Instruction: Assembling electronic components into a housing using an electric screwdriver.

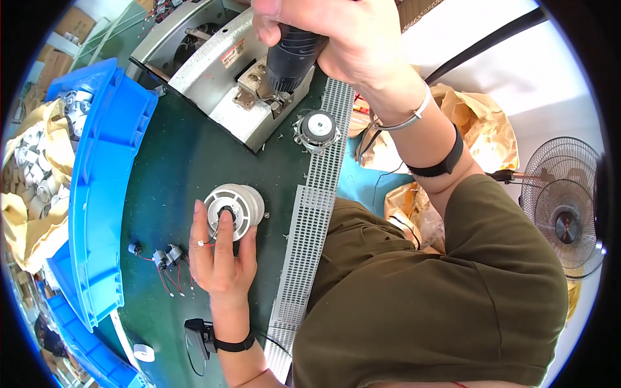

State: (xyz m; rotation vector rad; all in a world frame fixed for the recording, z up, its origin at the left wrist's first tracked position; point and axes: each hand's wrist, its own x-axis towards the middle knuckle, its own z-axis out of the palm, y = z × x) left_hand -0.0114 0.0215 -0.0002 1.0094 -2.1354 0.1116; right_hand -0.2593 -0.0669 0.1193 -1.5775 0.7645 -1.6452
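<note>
Left hand (220,255) lies flat on the green bench (181,161), fingers spread, middle finger pressed onto the dark hub of a white finned wheel (234,210). The wheel sits mid-bench, just left of the slotted grey duct (310,213). A thin wire with a small connector runs across the index finger.

Right hand (343,39) is raised at the far edge, fingers wrapped tight round the black grip of a press lever (292,55). Lever tip meets the jig on the grey press (220,77).

A second wheel (318,128), square-framed, rests just right of the press, touching the duct.

Small motors (165,258) with red and black leads lie just left of the left hand. Blue bins (103,181) of white parts line the left edge. A fan (566,207) stands well off to the right.

Step in hand, as judged: steadying or seating the hub on the wheel while the press is held ready. Next move likely calls for lifting the wheel clear of the leads and placing it squarely under the lever tip; the hub must stay centred
</note>
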